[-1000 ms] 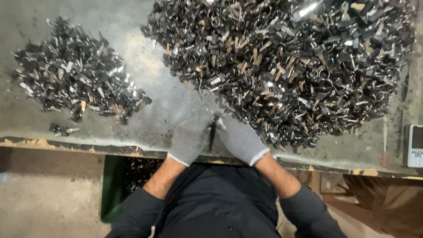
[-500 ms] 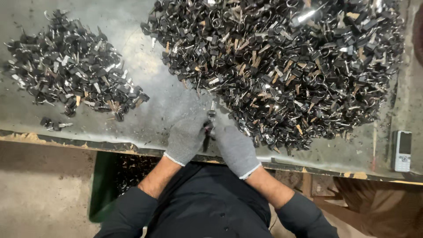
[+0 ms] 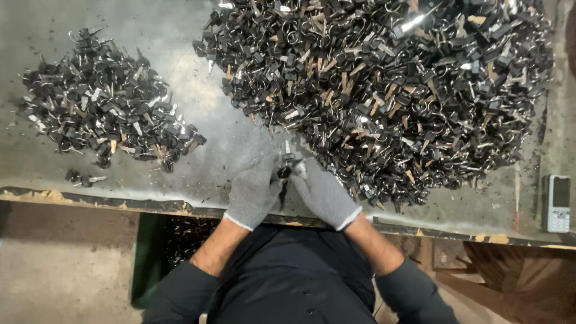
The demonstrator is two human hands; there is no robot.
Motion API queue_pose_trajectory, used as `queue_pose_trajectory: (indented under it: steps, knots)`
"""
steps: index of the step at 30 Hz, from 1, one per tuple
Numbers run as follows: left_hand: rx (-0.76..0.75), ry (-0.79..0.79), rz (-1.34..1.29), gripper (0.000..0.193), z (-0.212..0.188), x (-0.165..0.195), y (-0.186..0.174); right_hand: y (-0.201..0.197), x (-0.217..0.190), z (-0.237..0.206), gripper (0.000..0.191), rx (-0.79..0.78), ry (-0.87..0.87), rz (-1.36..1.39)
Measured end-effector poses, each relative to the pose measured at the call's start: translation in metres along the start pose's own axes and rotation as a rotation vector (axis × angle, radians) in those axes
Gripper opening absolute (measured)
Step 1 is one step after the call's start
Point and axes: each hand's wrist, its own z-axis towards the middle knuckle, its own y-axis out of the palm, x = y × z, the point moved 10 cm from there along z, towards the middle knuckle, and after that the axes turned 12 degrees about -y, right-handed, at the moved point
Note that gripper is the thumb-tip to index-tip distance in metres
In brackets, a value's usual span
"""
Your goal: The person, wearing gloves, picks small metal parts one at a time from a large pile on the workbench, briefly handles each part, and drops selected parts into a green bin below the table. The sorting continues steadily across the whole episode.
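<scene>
between the left hand (image 3: 255, 193) and right hand (image 3: 324, 193), both pinch a key (image 3: 284, 174).

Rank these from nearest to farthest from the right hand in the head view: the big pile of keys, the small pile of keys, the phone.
From the right hand:
1. Big pile of keys, just above and to its right, its near edge beside the hand.
2. Small pile of keys, across the table to the left, beyond the left hand.
3. Phone, far right, at the table edge.
</scene>
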Motion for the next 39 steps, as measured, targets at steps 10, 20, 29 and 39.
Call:
queue_pose_trajectory:
  steps: [10, 20, 29, 39]
  knots:
    - [0.111, 0.056, 0.17, 0.017, -0.009, 0.01, -0.01, 0.01, -0.009, -0.021, 0.03, -0.108, 0.006, -0.508]
    - [0.106, 0.183, 0.018, 0.043, -0.017, 0.019, -0.005, 0.036, -0.011, -0.013, 0.02, -0.258, -0.083, -0.539]
    - [0.115, 0.166, 0.101, 0.025, -0.016, 0.019, -0.001, 0.017, -0.032, -0.01, 0.022, 0.006, -0.206, -0.666]
    - [-0.161, 0.241, -0.321, 0.042, 0.0, 0.035, -0.023, 0.032, -0.03, -0.036, 0.021, -0.183, -0.241, -0.486]
